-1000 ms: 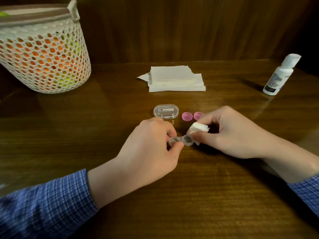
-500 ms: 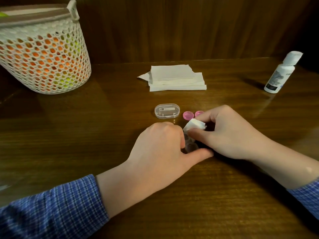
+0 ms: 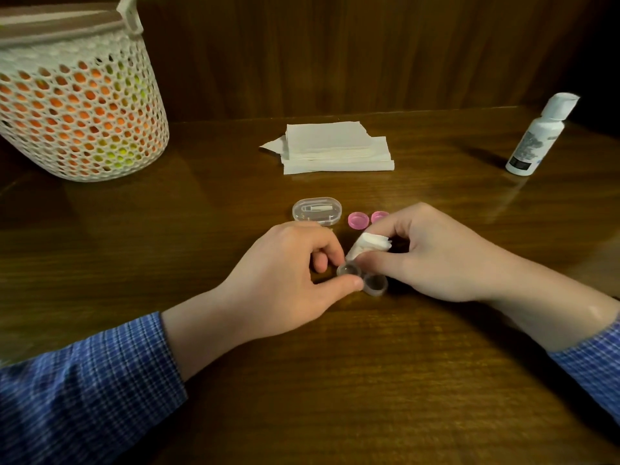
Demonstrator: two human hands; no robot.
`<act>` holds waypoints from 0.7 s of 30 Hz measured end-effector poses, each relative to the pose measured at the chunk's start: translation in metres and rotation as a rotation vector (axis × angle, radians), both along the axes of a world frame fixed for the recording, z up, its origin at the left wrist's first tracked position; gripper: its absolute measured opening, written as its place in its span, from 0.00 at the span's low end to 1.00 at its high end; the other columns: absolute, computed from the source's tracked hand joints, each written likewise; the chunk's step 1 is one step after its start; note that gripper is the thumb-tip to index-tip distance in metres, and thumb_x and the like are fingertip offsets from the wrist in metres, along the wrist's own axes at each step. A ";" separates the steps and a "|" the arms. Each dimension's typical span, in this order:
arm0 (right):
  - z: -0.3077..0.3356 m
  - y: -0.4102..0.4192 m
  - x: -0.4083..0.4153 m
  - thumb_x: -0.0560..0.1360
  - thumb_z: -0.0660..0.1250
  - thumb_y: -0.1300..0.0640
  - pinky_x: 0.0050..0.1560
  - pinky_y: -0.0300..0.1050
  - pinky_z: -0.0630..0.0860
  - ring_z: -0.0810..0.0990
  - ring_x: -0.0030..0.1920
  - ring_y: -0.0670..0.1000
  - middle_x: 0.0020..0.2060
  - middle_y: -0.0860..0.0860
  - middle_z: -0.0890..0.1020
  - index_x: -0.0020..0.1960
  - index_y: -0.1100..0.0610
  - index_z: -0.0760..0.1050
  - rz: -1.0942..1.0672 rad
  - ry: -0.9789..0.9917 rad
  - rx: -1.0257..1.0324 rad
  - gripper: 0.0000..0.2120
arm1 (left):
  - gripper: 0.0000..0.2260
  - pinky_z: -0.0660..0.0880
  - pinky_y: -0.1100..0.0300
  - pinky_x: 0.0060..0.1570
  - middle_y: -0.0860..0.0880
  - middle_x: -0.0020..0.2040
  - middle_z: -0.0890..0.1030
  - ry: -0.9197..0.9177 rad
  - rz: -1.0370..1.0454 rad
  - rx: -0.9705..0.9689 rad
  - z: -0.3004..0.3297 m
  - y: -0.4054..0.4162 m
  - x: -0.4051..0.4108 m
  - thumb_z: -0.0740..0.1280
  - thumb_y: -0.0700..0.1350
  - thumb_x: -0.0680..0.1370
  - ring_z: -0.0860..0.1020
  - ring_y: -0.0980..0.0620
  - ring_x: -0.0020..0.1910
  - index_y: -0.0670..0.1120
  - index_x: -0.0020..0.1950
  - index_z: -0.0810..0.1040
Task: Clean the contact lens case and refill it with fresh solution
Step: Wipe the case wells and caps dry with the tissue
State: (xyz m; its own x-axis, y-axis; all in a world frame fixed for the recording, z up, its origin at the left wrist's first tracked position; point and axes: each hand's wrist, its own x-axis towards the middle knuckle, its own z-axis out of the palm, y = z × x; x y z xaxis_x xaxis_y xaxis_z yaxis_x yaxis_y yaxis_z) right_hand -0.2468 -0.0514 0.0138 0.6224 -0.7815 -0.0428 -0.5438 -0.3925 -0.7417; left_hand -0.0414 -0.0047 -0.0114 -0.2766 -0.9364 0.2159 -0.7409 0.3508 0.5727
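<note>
A clear two-well contact lens case (image 3: 364, 278) lies low over the wooden table (image 3: 335, 380), both wells open upward. My left hand (image 3: 288, 280) pinches its left well between thumb and forefinger. My right hand (image 3: 436, 256) grips a small folded white tissue (image 3: 367, 245) just above and behind the case, its lower corner at the left well. Two pink caps (image 3: 367, 219) lie on the table beyond my hands. A white solution bottle (image 3: 540, 135) stands at the far right.
A clear oval box with a small tool inside (image 3: 317, 211) sits left of the caps. A stack of white tissues (image 3: 335, 149) lies further back at the centre. A white mesh basket (image 3: 77, 105) stands at the far left. A wooden wall closes the back.
My left hand has turned so the case shows again with both wells facing up. The tissue in my right hand has come down to the left well.
</note>
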 end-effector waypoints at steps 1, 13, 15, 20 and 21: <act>0.002 0.000 -0.001 0.79 0.71 0.55 0.52 0.25 0.66 0.81 0.44 0.33 0.37 0.41 0.87 0.44 0.49 0.87 0.010 0.010 -0.011 0.07 | 0.13 0.73 0.66 0.34 0.56 0.38 0.79 0.001 -0.006 0.003 0.000 0.000 0.000 0.70 0.64 0.70 0.77 0.54 0.41 0.56 0.46 0.83; 0.007 -0.004 -0.012 0.77 0.71 0.52 0.52 0.32 0.69 0.83 0.47 0.42 0.42 0.43 0.87 0.48 0.47 0.87 0.072 0.054 -0.015 0.06 | 0.11 0.66 0.67 0.35 0.55 0.36 0.75 -0.043 -0.075 -0.017 0.000 0.002 0.000 0.71 0.60 0.76 0.75 0.53 0.38 0.57 0.54 0.82; 0.007 -0.004 -0.011 0.76 0.70 0.50 0.49 0.41 0.75 0.84 0.46 0.48 0.42 0.45 0.88 0.48 0.46 0.87 0.078 0.061 -0.005 0.07 | 0.11 0.68 0.64 0.35 0.55 0.36 0.76 -0.034 -0.088 -0.008 0.000 0.002 0.000 0.69 0.61 0.75 0.74 0.53 0.39 0.57 0.52 0.82; 0.006 -0.004 -0.011 0.76 0.72 0.50 0.49 0.56 0.80 0.85 0.43 0.51 0.41 0.46 0.88 0.46 0.46 0.87 0.068 0.063 -0.026 0.05 | 0.05 0.68 0.73 0.37 0.52 0.35 0.78 0.030 -0.063 0.026 -0.002 0.002 -0.002 0.74 0.55 0.76 0.76 0.49 0.36 0.56 0.49 0.84; 0.006 -0.004 -0.013 0.76 0.72 0.50 0.49 0.57 0.80 0.85 0.43 0.51 0.40 0.46 0.88 0.46 0.46 0.87 0.076 0.067 -0.020 0.05 | 0.05 0.68 0.74 0.38 0.52 0.34 0.78 0.036 -0.061 0.030 -0.003 0.002 -0.001 0.75 0.54 0.76 0.76 0.49 0.36 0.56 0.49 0.84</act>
State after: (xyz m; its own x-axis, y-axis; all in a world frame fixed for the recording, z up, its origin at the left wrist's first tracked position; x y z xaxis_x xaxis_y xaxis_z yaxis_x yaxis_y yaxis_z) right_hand -0.2601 -0.0557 0.0202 0.6763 -0.7332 -0.0711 -0.5599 -0.4490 -0.6964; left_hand -0.0427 -0.0027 -0.0142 -0.3258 -0.9242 0.1990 -0.6976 0.3771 0.6092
